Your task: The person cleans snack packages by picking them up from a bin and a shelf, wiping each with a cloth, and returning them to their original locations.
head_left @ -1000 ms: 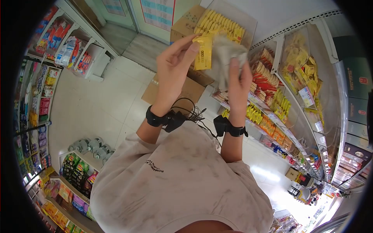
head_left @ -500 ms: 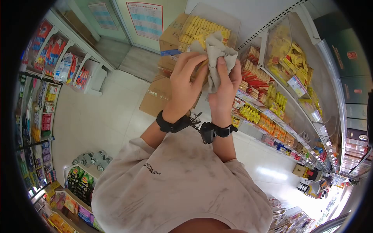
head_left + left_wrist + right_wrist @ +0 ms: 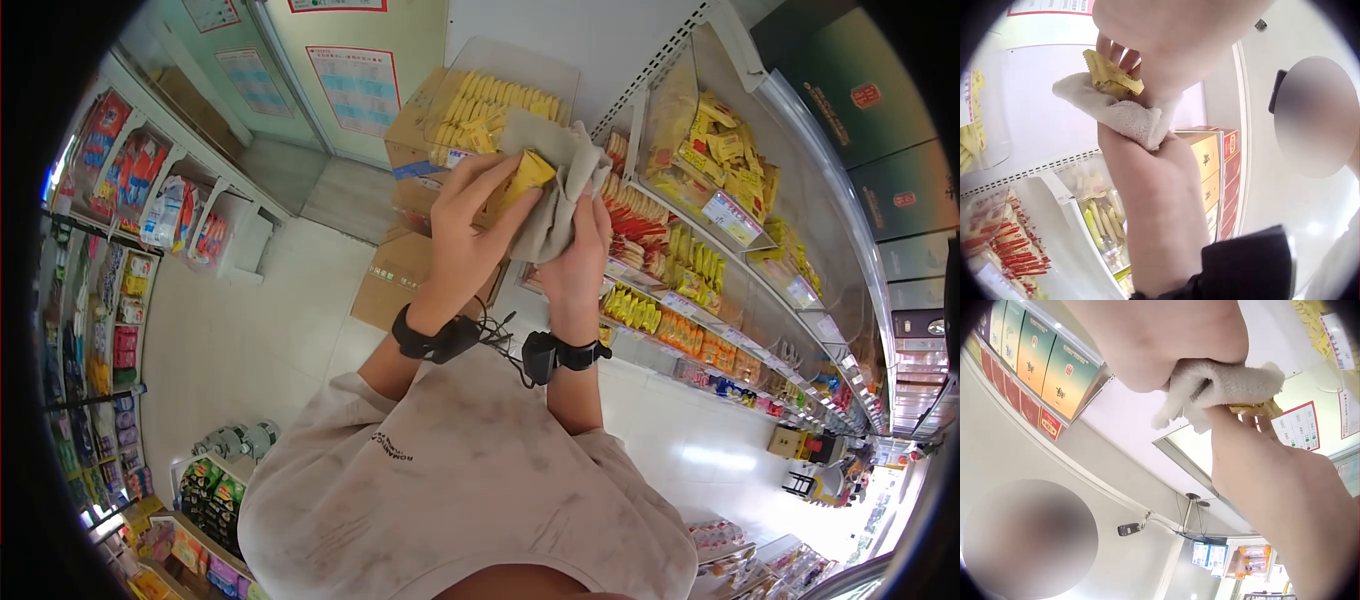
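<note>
In the head view my left hand pinches a small yellow snack packet between thumb and fingers. A grey cloth is bunched in my right hand, which grips it just right of the packet. In the left wrist view the yellow packet lies against the folded cloth, its crimped end sticking up. From the right wrist, the cloth wraps over most of the packet, leaving only a yellow strip in sight.
Beyond my hands, a clear bin of yellow packets rests on cardboard boxes. Shelving with bins of yellow packets runs along the right. Left are more stocked shelves; tiled floor lies between.
The hands came together, and the cloth moved from beside the packet to up against it. Its folds have shifted, showing the packet's upper end again. The head view has swung slightly to the right.
</note>
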{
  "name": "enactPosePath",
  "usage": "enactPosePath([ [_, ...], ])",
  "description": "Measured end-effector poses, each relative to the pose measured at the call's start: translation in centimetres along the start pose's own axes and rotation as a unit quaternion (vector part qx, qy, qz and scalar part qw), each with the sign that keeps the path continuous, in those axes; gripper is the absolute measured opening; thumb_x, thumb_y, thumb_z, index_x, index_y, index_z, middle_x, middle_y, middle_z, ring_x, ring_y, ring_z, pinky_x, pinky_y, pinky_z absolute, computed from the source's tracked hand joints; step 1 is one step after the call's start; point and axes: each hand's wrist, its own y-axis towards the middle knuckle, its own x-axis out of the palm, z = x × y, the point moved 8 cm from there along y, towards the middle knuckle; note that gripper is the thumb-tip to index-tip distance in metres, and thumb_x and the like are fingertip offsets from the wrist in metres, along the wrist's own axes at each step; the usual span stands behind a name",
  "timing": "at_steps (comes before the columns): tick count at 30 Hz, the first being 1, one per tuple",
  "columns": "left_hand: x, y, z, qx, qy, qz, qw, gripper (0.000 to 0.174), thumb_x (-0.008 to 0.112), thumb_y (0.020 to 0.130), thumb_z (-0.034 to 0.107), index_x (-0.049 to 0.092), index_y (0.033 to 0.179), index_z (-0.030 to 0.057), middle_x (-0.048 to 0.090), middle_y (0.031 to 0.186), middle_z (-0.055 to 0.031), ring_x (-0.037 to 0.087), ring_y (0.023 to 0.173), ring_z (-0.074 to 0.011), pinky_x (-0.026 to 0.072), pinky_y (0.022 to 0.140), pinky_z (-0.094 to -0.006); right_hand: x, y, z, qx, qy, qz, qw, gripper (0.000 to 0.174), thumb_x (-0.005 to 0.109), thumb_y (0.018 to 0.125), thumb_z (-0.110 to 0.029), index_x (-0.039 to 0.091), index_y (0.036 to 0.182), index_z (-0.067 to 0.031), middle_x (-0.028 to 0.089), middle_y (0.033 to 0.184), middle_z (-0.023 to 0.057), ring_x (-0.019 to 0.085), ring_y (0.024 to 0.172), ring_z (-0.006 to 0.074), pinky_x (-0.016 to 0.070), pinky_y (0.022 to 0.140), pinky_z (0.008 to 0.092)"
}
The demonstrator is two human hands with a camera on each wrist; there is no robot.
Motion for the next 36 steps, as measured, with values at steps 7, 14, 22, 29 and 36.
enactPosePath([
  [7,3.0,-0.4,-1.2,-0.027,0.020,-0.076,0.997,0.023,0.055,0.101,0.002,0.060,0.120,-0.0082,0.065,0.115,-0.0099,0.061,0.096,-0.0084,0.0494,0.080,-0.0212,-1.1,1.1,-1.5,-0.018,-0.102,-0.027,0.994,0.030,0.062,0.103,-0.026,0.065,0.119,-0.0003,0.069,0.105,0.0025,0.064,0.093,0.0078,0.0511,0.078,0.0241],
  [14,5.5,-0.6,-1.9,-0.144,-0.116,-0.071,0.980,0.020,0.061,0.098,0.005,0.063,0.115,-0.0048,0.070,0.102,-0.0114,0.068,0.092,-0.0146,0.0538,0.079,-0.0269,-3.0,1.4,-2.9,-0.039,-0.111,-0.016,0.993,0.025,0.064,0.100,-0.016,0.064,0.119,-0.0002,0.069,0.104,0.0020,0.062,0.088,0.0041,0.0494,0.073,0.0217],
  [22,6.2,0.4,-2.1,-0.119,-0.162,-0.093,0.975,0.017,0.067,0.097,0.008,0.066,0.111,-0.0016,0.070,0.100,-0.0065,0.064,0.089,-0.0095,0.0513,0.080,-0.0249,-3.3,1.2,-3.0,-0.008,-0.017,-0.004,1.000,0.022,0.057,0.104,-0.016,0.063,0.120,-0.0024,0.068,0.101,0.0005,0.063,0.085,0.0056,0.0506,0.069,0.0232],
  [29,5.3,0.7,-3.0,-0.099,-0.129,-0.028,0.986,0.014,0.068,0.096,0.006,0.070,0.106,-0.0028,0.064,0.099,-0.0032,0.056,0.084,-0.0071,0.0447,0.075,-0.0222,-3.3,1.6,-1.6,0.009,-0.092,-0.017,0.996,0.027,0.059,0.104,-0.026,0.065,0.117,-0.0029,0.067,0.099,-0.0008,0.059,0.083,0.0039,0.0480,0.067,0.0219],
  [36,5.3,0.5,-4.1,-0.131,-0.172,-0.043,0.975,0.013,0.071,0.093,0.003,0.073,0.103,-0.0036,0.060,0.096,-0.0015,0.052,0.080,-0.0059,0.0418,0.071,-0.0212,-3.5,1.3,-1.4,-0.045,-0.115,0.013,0.992,0.026,0.064,0.102,-0.023,0.067,0.112,0.0001,0.066,0.091,-0.0016,0.055,0.077,0.0033,0.0456,0.066,0.0217],
])
